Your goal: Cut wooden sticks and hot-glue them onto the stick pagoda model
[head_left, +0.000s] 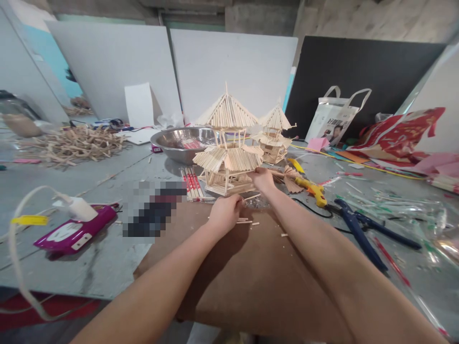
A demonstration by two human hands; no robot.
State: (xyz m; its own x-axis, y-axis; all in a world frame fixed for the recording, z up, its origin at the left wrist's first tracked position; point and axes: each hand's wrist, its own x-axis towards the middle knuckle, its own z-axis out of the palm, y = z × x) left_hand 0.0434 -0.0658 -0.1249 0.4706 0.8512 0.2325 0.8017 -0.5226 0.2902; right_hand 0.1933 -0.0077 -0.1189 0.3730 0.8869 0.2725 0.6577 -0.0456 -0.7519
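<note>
A two-tiered pavilion model (229, 160) built of thin wooden sticks stands upright at the far edge of a brown board (251, 272). My right hand (263, 180) is closed at its right side, fingers against the lower tier just below the eave; the fingertips are partly hidden. In front of the base, my left hand (225, 212) is pinched, with a thin wooden stick (253, 197) showing at its fingertips. Short loose sticks (244, 221) lie on the board beside that hand. Behind and to the right stands a second, smaller pavilion model (274, 136).
A yellow glue gun (313, 190) and blue-handled pliers (353, 229) lie right. Stick packs (192, 184), a metal bowl (179, 143) and a purple power strip (77, 234) are left. Wooden pieces (79, 145) are heaped farther back. Plastic wrappers (405, 205) cover the right side.
</note>
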